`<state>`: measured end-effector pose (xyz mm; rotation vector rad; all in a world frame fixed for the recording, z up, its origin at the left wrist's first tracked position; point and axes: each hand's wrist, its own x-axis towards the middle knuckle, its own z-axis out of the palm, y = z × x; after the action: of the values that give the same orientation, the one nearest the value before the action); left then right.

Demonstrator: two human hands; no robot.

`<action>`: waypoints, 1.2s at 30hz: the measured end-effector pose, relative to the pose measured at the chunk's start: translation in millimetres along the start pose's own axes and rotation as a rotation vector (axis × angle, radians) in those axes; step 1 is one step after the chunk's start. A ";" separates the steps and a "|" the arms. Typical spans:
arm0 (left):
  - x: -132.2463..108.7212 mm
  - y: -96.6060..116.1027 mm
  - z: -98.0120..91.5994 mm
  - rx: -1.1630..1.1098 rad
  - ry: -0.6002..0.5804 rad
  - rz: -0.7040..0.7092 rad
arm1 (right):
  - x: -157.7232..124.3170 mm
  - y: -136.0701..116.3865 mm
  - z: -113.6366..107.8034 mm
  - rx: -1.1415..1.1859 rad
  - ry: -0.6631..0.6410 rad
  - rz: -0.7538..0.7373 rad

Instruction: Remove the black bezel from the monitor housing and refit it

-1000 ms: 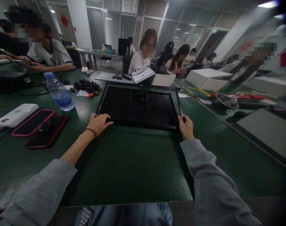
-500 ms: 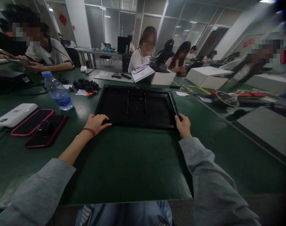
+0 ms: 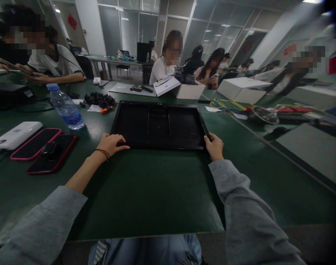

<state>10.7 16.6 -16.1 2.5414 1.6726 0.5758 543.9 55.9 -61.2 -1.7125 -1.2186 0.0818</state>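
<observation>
A black monitor casing (image 3: pixel 159 127), shallow and rectangular with a raised rim and two upright ridges inside, lies on the green table (image 3: pixel 154 191) in front of me. Its near left corner is in the grip of my left hand (image 3: pixel 110 144), thumb along the front edge and fingers over the side. My right hand (image 3: pixel 214 146) holds the near right corner, thumb on top of the rim. Parts of the fingers of both hands are hidden by the casing and the hands themselves.
To the left stand a water bottle (image 3: pixel 66 108), a white power bank (image 3: pixel 17 135) and two phone-like slabs in red cases (image 3: pixel 52 156). Behind are tangled black cables (image 3: pixel 100 100) and a white box (image 3: pixel 190 91). A metal bowl-shaped thing (image 3: pixel 264 115) lies right. Several people sit farther back.
The gap along the casing's right rim, visible before, no longer shows. Both hands keep their hold at the corners, and the whole view has shifted slightly.
</observation>
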 end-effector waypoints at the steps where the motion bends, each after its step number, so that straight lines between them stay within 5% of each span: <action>1: 0.3 -1.0 -0.9 -0.012 -0.007 0.007 | -0.2 0.9 0.2 0.003 -0.002 -0.001; 36: 0.3 -4.7 -1.0 -0.046 -0.043 0.015 | -3.1 -0.8 -2.0 0.031 -0.060 -0.029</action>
<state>6.3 18.6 -16.2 2.5175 1.6085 0.5503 543.0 52.3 -61.0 -1.6753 -1.2799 0.1348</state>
